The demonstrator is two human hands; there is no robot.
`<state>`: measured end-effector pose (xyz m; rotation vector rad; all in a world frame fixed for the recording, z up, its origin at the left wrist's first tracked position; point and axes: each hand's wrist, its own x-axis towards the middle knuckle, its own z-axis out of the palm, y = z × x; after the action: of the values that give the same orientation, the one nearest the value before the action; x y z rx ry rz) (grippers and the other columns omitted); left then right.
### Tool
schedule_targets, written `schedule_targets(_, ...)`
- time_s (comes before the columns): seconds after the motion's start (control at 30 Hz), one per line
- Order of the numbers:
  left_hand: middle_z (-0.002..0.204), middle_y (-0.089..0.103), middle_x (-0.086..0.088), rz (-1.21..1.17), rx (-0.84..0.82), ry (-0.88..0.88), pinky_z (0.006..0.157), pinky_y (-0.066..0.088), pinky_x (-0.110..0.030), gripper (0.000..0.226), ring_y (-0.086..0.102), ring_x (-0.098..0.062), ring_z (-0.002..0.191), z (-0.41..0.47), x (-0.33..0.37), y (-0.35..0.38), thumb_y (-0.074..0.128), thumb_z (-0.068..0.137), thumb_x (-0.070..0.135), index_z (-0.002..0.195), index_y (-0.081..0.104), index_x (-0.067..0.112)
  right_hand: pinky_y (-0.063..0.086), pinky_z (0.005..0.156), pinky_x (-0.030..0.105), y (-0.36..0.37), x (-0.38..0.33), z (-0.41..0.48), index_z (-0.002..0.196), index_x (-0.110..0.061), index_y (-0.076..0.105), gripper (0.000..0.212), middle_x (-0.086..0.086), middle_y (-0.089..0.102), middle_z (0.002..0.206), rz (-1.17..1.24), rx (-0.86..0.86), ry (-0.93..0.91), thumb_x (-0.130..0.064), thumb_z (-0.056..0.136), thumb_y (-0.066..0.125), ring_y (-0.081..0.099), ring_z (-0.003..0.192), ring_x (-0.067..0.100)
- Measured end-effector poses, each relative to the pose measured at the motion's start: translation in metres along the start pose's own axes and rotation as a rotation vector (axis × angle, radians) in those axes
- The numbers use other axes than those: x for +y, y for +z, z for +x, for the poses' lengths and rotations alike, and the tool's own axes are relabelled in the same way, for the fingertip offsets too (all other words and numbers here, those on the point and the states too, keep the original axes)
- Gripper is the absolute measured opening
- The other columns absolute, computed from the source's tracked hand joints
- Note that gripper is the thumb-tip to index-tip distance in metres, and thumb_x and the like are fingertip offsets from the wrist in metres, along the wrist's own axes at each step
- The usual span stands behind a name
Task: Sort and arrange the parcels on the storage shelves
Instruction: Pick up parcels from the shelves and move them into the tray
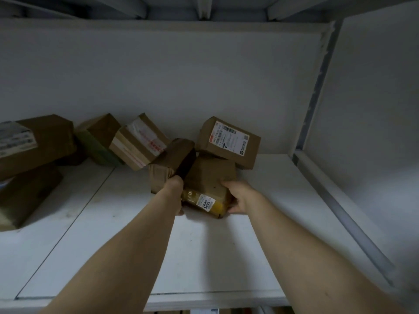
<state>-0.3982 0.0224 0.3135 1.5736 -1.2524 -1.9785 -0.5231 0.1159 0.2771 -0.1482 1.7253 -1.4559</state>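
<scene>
A brown cardboard parcel with yellow tape and a white tag reading 3003 sits on the white shelf in the middle. My left hand grips its left side and my right hand grips its right side. A labelled brown box leans on its far end. A taped brown parcel stands tilted just left of it, touching my left hand.
More cardboard parcels lie along the back wall: a box with red-printed tape, a brown-green box, and a stack of larger boxes at far left. A grey metal upright and shelf rail bound the right side.
</scene>
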Motion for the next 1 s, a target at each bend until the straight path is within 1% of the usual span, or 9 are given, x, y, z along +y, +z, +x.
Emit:
schedule_targets(0.07, 0.128, 0.045, -0.018, 0.010, -0.008, -0.014, 0.106, 0.032, -0.049, 0.059, 0.040, -0.038, 0.129, 0.002, -0.003, 0.000, 0.035, 0.099, 0.047, 0.144, 0.029, 0.008, 0.050, 0.090, 0.052, -0.004, 0.002, -0.001, 0.129, -0.016, 0.049, 0.040, 0.014, 0.060, 0.125, 0.033, -0.005, -0.003, -0.034, 0.095, 0.058, 0.059, 0.110, 0.033)
schedule_targets(0.17, 0.148, 0.035, -0.018, 0.008, -0.027, -0.015, 0.110, 0.030, -0.054, 0.064, 0.036, -0.042, 0.133, 0.003, -0.006, -0.001, 0.035, 0.099, 0.048, 0.146, 0.025, 0.007, 0.049, 0.092, 0.057, -0.015, 0.010, -0.001, 0.124, -0.012, 0.053, 0.032, 0.016, 0.063, 0.112, 0.120, -0.001, -0.023, -0.030, 0.097, 0.054, 0.062, 0.101, 0.034)
schedule_targets(0.27, 0.127, 0.052, -0.017, -0.018, -0.081, 0.004, 0.106, 0.036, -0.055, 0.046, 0.051, -0.038, 0.120, -0.002, -0.010, -0.004, 0.038, 0.099, 0.041, 0.130, 0.041, 0.006, 0.052, 0.083, 0.048, -0.019, 0.019, -0.009, 0.119, -0.012, 0.057, 0.022, 0.012, 0.064, 0.097, 0.208, 0.008, -0.062, -0.018, 0.100, 0.048, 0.061, 0.086, 0.029)
schedule_targets(0.37, 0.107, 0.053, -0.014, -0.111, -0.180, 0.045, 0.102, 0.041, -0.054, 0.024, 0.056, -0.034, 0.108, -0.014, -0.011, -0.008, 0.041, 0.100, 0.030, 0.113, 0.043, 0.010, 0.052, 0.070, 0.037, -0.017, 0.026, -0.022, 0.114, -0.015, 0.060, 0.022, 0.009, 0.065, 0.091, 0.204, 0.015, -0.113, -0.007, 0.098, 0.047, 0.061, 0.079, 0.024)
schedule_targets(0.5, 0.102, 0.053, -0.014, -0.070, -0.312, 0.099, 0.099, 0.043, -0.055, 0.010, 0.056, -0.033, 0.102, -0.035, -0.012, -0.025, 0.048, 0.096, 0.019, 0.095, 0.046, 0.009, 0.050, 0.089, 0.048, -0.013, 0.034, -0.043, 0.119, -0.009, 0.058, 0.026, 0.017, 0.066, 0.108, 0.287, 0.048, -0.063, -0.017, 0.099, 0.043, 0.062, 0.095, 0.032)
schedule_targets(0.6, 0.105, 0.056, -0.016, -0.009, -0.439, 0.121, 0.093, 0.046, -0.053, 0.012, 0.060, -0.032, 0.097, -0.056, -0.019, -0.040, 0.052, 0.092, 0.014, 0.101, 0.049, 0.007, 0.048, 0.096, 0.053, -0.004, 0.041, -0.064, 0.116, -0.009, 0.060, 0.033, 0.018, 0.068, 0.110, 0.362, 0.056, -0.015, -0.029, 0.100, 0.039, 0.063, 0.103, 0.035)
schedule_targets(0.7, 0.099, 0.062, -0.015, 0.099, -0.546, 0.164, 0.097, 0.046, -0.049, 0.015, 0.062, -0.029, 0.096, -0.075, -0.028, -0.058, 0.057, 0.088, 0.015, 0.100, 0.053, 0.007, 0.049, 0.095, 0.053, 0.007, 0.052, -0.084, 0.111, -0.011, 0.066, 0.043, 0.019, 0.072, 0.103, 0.433, 0.001, -0.006, -0.040, 0.099, 0.036, 0.066, 0.101, 0.036)
schedule_targets(0.83, 0.101, 0.064, -0.015, 0.169, -0.609, 0.217, 0.095, 0.048, -0.048, 0.017, 0.062, -0.030, 0.100, -0.095, -0.038, -0.093, 0.062, 0.085, 0.014, 0.100, 0.056, 0.008, 0.052, 0.087, 0.050, 0.024, 0.071, -0.121, 0.105, -0.010, 0.069, 0.042, 0.020, 0.073, 0.091, 0.492, -0.039, -0.051, -0.039, 0.097, 0.039, 0.066, 0.093, 0.036)
schedule_targets(1.0, 0.101, 0.059, -0.016, 0.204, -0.676, 0.200, 0.087, 0.053, -0.045, 0.015, 0.062, -0.030, 0.096, -0.120, -0.059, -0.142, 0.058, 0.084, 0.002, 0.099, 0.055, 0.005, 0.048, 0.093, 0.046, 0.049, 0.103, -0.171, 0.095, -0.011, 0.070, 0.041, 0.018, 0.073, 0.083, 0.494, -0.053, -0.080, -0.045, 0.092, 0.048, 0.064, 0.088, 0.034)
